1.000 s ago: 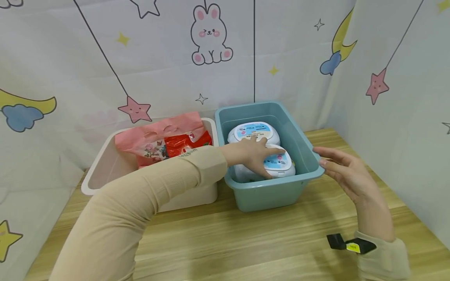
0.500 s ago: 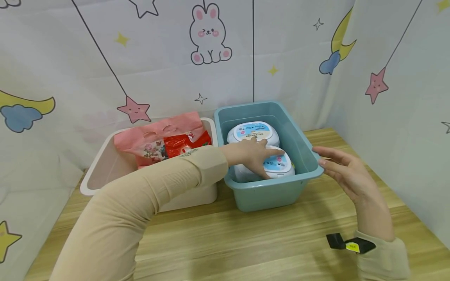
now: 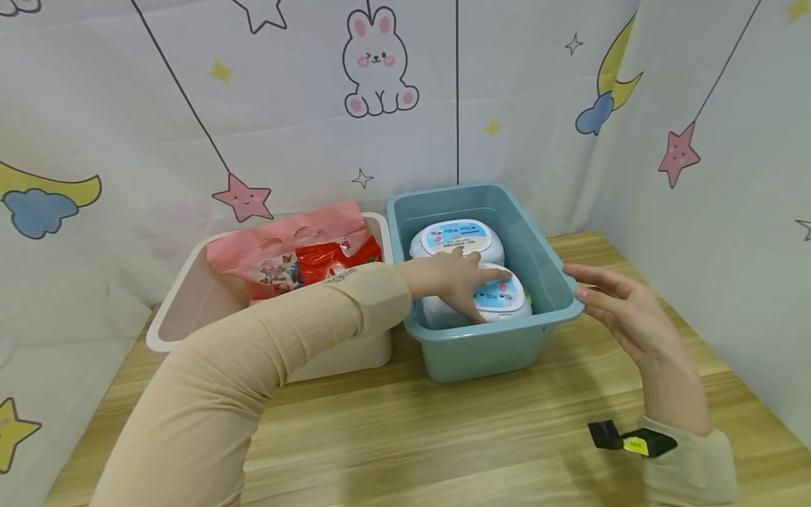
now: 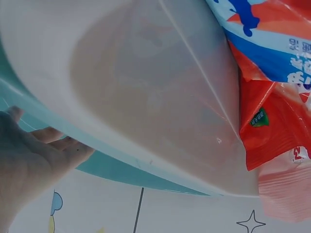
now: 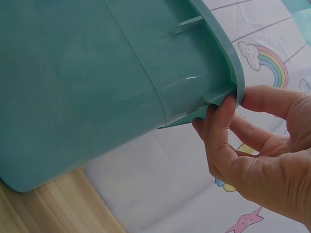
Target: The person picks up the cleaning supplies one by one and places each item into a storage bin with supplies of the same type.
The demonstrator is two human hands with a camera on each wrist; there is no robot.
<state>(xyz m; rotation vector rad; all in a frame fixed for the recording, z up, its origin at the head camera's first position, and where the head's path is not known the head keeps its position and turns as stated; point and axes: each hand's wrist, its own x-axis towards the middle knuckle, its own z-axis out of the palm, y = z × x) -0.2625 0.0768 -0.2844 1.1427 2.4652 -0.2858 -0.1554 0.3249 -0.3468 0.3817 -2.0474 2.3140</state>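
Note:
My left hand reaches into the blue-green plastic bin, its fingers spread over the lid of the nearer white tub. A second white tub, also with a blue label, sits behind it. At the bin's front right corner, my right hand pinches the rim. In the right wrist view the thumb and fingers meet on either side of that rim. The left wrist view shows only part of the left hand beyond the bin's edge; its fingertips are partly hidden there.
To the left stands a white bin holding a pink floral bag and a red packet. My left forearm crosses in front of it. Both bins rest on a wooden table, with a printed curtain behind.

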